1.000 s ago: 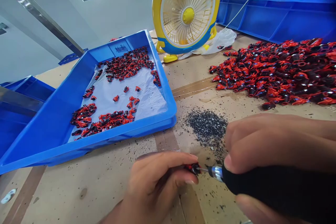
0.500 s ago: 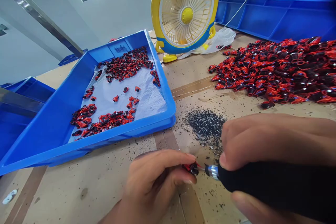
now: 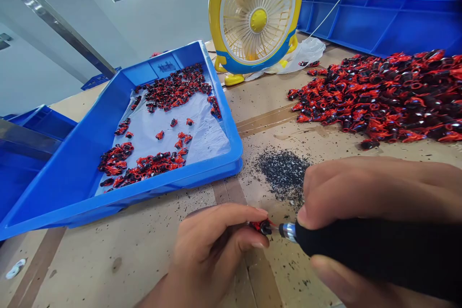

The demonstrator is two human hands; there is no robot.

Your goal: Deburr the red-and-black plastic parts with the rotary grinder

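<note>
Between thumb and forefinger, my left hand (image 3: pixel 216 245) pinches a small red and black plastic part (image 3: pixel 263 226) low over the table. My right hand (image 3: pixel 368 202) is wrapped round a thick black handheld rotary tool (image 3: pixel 361 255) with a silver collar. The tool's thin tip points left and meets the open black end of the part, or lies very close to it; I cannot tell which. Just beyond the hands, a heap of black shavings (image 3: pixel 283 171) lies on the cardboard-covered table (image 3: pixel 90 260).
A blue tray (image 3: pixel 173 180) at left holds many similar parts on a white sheet. A large pile of these parts (image 3: pixel 382 94) spreads at right. Behind stand a yellow fan (image 3: pixel 258 19) and another blue bin (image 3: pixel 368 21). A white bit (image 3: pixel 16 268) lies far left.
The tool and my right hand have shifted slightly left. My left hand keeps its pinch on the part, almost in place. The whole view has moved very slightly.
</note>
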